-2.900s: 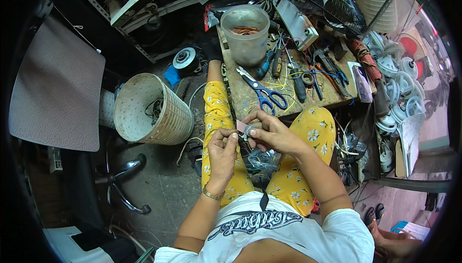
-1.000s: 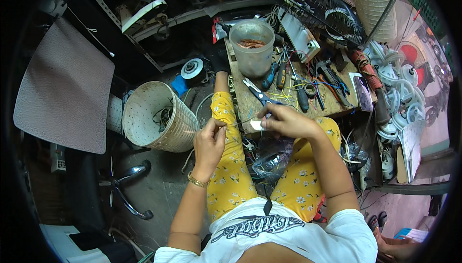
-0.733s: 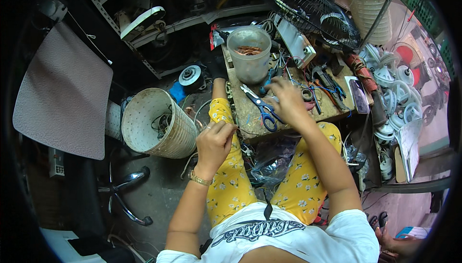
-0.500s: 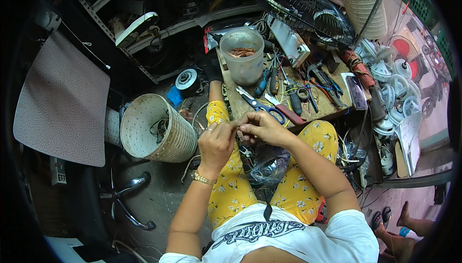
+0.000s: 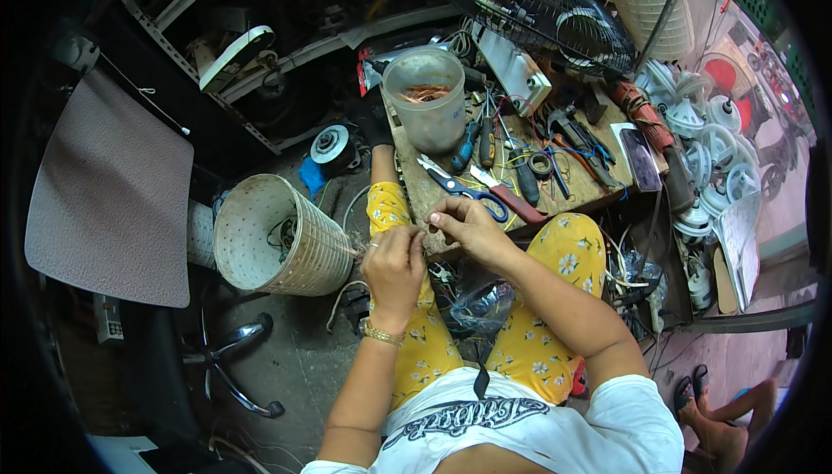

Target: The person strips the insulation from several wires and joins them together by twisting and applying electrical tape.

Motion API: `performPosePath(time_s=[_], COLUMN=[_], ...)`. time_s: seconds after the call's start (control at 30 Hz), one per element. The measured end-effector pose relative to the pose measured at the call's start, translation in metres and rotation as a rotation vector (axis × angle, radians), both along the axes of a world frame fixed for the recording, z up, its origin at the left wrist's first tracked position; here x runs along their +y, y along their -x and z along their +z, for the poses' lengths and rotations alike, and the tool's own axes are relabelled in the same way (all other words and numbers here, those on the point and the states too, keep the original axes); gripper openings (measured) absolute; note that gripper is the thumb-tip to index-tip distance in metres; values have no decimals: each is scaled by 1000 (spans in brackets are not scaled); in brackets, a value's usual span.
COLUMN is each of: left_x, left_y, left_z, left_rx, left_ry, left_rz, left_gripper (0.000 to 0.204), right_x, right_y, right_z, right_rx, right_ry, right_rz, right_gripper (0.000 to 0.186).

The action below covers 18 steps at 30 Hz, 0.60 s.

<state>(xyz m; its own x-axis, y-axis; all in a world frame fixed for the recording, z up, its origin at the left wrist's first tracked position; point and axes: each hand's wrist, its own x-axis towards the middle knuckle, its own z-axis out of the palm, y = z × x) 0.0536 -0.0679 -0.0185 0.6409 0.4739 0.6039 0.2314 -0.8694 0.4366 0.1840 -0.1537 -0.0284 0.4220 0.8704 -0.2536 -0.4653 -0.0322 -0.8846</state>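
My left hand [image 5: 393,268] is closed above my left knee, back of the hand up. Thin copper-coloured wire strands [image 5: 354,245] seem to stick out from its far-left side, by the basket rim. To its right, a small gap away, my right hand [image 5: 471,230] is curled with thumb and forefinger close together. Whatever lies between those fingertips is too small to make out. Just past the right hand, on the worn wooden bench [image 5: 423,181], lie blue-handled scissors [image 5: 468,190] and a red-handled knife [image 5: 511,197].
A pale woven basket [image 5: 325,253] with wire scraps stands left. On the bench are a clear tub [image 5: 425,127] of copper pieces, screwdrivers [image 5: 487,143], pliers [image 5: 589,166] and a phone [image 5: 640,160]. Behind is a black fan [image 5: 542,15]; at right, white plastic parts [image 5: 718,158].
My hands, together before, have come apart. The left hand has moved slightly down with wire strands showing beside it; the right hand has stayed near the bench edge.
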Motion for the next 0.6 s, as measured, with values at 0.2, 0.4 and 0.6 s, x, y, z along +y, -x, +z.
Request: performPosePath(time_s=[0.2, 0.4, 0.6], left_x=[12, 20, 19], left_y=[2, 7, 10], left_z=[8, 7, 7], left_rx=[-13, -12, -26], left_ry=[-45, 84, 73], left_rz=[-80, -121, -101], left_gripper=[7, 5, 7], right_x=[-1, -4, -5], right_y=[-9, -5, -6], right_z=[-3, 8, 7], right_rx=[-266, -495, -523], right_ry=[-42, -95, -72], right_rz=[142, -19, 82], right_gripper=[14, 11, 14])
